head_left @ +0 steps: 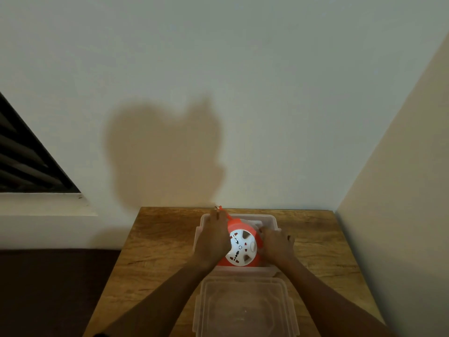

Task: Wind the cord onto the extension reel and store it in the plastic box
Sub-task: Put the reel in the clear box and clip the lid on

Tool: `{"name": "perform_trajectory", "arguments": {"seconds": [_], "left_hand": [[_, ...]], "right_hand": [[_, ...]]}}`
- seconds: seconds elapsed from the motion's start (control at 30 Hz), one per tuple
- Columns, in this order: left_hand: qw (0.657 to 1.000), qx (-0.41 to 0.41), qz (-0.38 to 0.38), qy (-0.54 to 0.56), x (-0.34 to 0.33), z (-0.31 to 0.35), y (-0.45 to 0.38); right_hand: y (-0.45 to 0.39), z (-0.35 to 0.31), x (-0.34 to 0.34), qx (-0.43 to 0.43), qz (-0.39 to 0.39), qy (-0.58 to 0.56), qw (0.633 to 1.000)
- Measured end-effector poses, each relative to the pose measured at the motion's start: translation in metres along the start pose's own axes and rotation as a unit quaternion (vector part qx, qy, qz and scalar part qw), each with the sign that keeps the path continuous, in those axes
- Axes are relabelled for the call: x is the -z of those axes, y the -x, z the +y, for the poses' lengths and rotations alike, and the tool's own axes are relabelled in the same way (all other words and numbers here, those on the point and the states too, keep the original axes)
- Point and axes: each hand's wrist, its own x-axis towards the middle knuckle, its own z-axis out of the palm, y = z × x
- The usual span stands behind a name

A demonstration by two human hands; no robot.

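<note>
Pale plaster wall (243,69) rises behind a grainy wooden table (158,251) pushed into the corner. On it sits a clear, thin-walled plastic box (272,221), its matching lid (245,310) lying just in front. Inside the box sits the round orange extension reel (243,246), glossy, with a white socket face. The left hand (213,239) curls over its left rim; the right hand (277,244) grips the right rim. Lowering it level should keep the plug end (220,209), poking over the far edge, from snagging.
</note>
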Motion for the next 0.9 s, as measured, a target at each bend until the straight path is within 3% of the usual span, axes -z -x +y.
{"name": "perform_trajectory", "arguments": {"seconds": [0.07, 0.13, 0.3, 0.4, 0.5, 0.57, 0.63, 0.77, 0.83, 0.9], "left_hand": [[0.994, -0.084, -0.001, -0.066, 0.008, 0.003, -0.014], [0.987, -0.115, -0.043, -0.105, 0.013, 0.002, -0.026], [0.962, -0.123, -0.083, -0.229, 0.005, -0.007, -0.024], [0.962, -0.105, -0.084, -0.238, 0.0, -0.012, -0.02], [0.978, -0.066, -0.109, -0.164, -0.005, -0.017, -0.019], [0.988, -0.026, -0.146, -0.044, -0.01, -0.019, -0.017], [0.982, 0.013, -0.18, 0.055, -0.012, -0.021, -0.013], [0.971, 0.021, -0.207, 0.115, -0.009, -0.021, -0.011], [0.972, 0.015, -0.197, 0.128, -0.001, -0.021, -0.006], [0.983, -0.009, -0.13, 0.13, 0.012, -0.025, 0.01]], "right_hand": [[0.0, 0.0, 0.001, -0.001, 0.0, 0.004, 1.0], [0.001, 0.0, 0.001, -0.001, 0.003, -0.002, 1.0], [0.0, 0.0, -0.001, -0.005, 0.013, -0.018, 1.0], [0.0, -0.002, -0.001, -0.014, 0.011, -0.004, 1.0], [-0.002, -0.003, -0.003, -0.023, 0.009, -0.007, 1.0], [-0.003, -0.004, -0.004, -0.029, 0.006, -0.006, 1.0], [-0.002, -0.004, -0.005, -0.03, 0.009, -0.006, 0.999], [0.0, 0.001, -0.002, -0.01, 0.021, -0.035, 0.999], [0.007, 0.003, 0.004, 0.005, 0.038, -0.082, 0.996], [0.021, 0.008, 0.011, 0.023, 0.085, -0.189, 0.978]]}}
